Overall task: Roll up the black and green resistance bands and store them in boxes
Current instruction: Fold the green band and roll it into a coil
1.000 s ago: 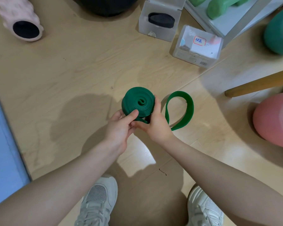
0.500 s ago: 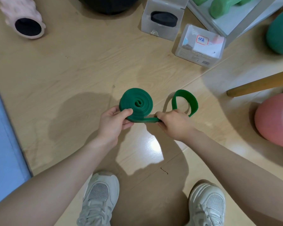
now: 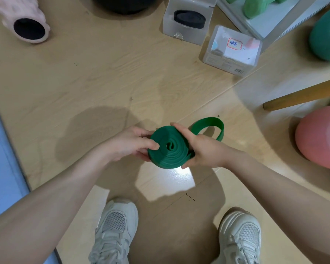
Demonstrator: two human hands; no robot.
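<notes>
Beyond the right hand (image 3: 204, 149), a closed clear box (image 3: 231, 49) lies on the floor (image 3: 103, 73) with a red-bordered sticker (image 3: 234, 43) bearing two handwritten blue characters and a barcode on its near edge; the characters are too small to read with certainty. Next to it, further from both hands, an open clear box (image 3: 187, 21) holds the rolled black band (image 3: 190, 19).

The green band (image 3: 169, 149) is held above the floor between the hands, mostly wound into a flat coil. The left hand (image 3: 130, 144) grips the coil's left side, thumb lying on its face and fingers curled under. The right hand clasps the right side, thumb over the top edge and fingers wrapped beneath. The loose end (image 3: 211, 126) loops out past the right hand; where it joins the coil is hidden behind that hand.

A pink foam roller (image 3: 25, 20) lies far beyond the left hand, cut off by the frame. A blue mat (image 3: 2, 168) borders the left forearm. A pink ball (image 3: 320, 138) and a wooden stick (image 3: 301, 95) sit out past the right hand. Two white shoes (image 3: 114, 233) show below the arms.
</notes>
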